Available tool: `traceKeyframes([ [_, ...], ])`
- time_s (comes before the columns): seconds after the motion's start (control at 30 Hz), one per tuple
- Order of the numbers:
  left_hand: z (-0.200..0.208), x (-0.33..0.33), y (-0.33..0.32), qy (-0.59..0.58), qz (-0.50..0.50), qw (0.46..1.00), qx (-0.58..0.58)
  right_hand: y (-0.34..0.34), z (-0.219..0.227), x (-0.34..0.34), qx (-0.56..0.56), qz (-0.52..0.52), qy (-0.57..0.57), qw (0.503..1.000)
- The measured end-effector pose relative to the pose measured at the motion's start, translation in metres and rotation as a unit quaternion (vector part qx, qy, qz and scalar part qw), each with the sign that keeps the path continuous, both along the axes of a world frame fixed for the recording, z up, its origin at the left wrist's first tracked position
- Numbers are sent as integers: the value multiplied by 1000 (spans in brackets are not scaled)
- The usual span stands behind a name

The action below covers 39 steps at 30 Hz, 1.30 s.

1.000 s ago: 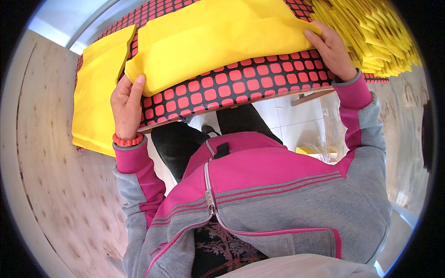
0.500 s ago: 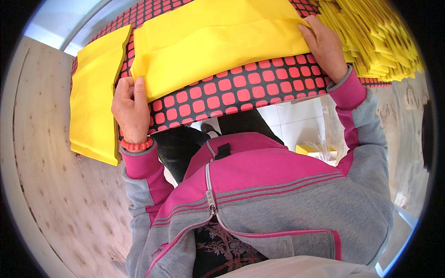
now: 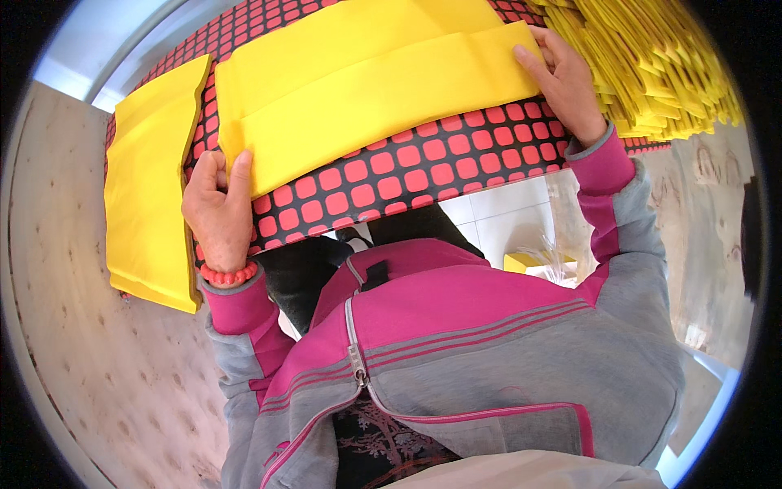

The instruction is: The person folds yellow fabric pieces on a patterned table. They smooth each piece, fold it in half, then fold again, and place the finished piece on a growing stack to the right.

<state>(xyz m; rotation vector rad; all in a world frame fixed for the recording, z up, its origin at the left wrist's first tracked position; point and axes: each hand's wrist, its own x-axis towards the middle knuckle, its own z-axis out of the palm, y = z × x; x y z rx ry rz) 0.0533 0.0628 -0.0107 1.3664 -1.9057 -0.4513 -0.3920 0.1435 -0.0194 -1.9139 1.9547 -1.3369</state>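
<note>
A wide yellow cloth piece (image 3: 366, 90) lies across the table in front of me, with a strip along its near side folded over. At the near left corner, my left hand (image 3: 218, 200) has its thumb and curled fingers closed around the cloth edge. My right hand (image 3: 566, 85) grips the right end of the folded strip, thumb on top and the other fingers partly hidden past the edge. A separate folded yellow piece (image 3: 151, 183) rests left of my left hand, hanging over the table's edge.
The table wears a black cover with red squares (image 3: 411, 175). A thick stack of folded yellow pieces (image 3: 660, 65) stands at the far right. Wooden board (image 3: 106, 350) lies to the left. Below the table edge are a white tiled floor (image 3: 509, 213) and a yellow box (image 3: 525, 262).
The folded strip now lies flatter and straighter, with a crisp edge. Both hands remain at its ends. The whole view has shifted slightly.
</note>
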Motion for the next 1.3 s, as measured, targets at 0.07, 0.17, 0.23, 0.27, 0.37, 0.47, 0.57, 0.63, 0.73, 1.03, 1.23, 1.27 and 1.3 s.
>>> traceKeyframes([
  [0.07,-1,1,0,9,-3,1000,1,5,-2,-2,16,17,-104,994],
  [0.17,-3,2,-1,2,2,1000,-5,10,0,-3,34,2,-70,997],
  [0.23,-5,3,-3,0,0,1000,-15,12,1,-1,35,-12,-29,999],
  [0.27,-5,3,-5,20,-11,1000,-15,12,2,2,30,-23,3,999],
  [0.37,-6,2,-7,48,-18,999,-10,12,5,7,24,-48,98,994],
  [0.47,-6,0,-6,36,-10,999,-14,10,6,12,6,-57,168,984],
  [0.57,-5,-4,-3,1,5,999,-41,7,6,14,11,-70,199,978],
  [0.63,-4,-7,-1,-20,16,999,-48,4,5,15,22,-77,203,976],
  [0.73,-2,-11,1,-36,31,997,-64,3,5,15,36,-88,211,973],
  [1.03,-1,-7,0,-100,28,990,-94,1,3,13,44,-94,224,969],
  [1.23,-1,-5,2,-122,44,987,-95,0,2,12,31,-95,234,967],
  [1.27,-1,-6,2,-123,48,987,-93,0,2,12,36,-92,227,969],
  [1.3,0,-7,3,-124,52,987,-92,1,2,12,38,-90,224,970],
])
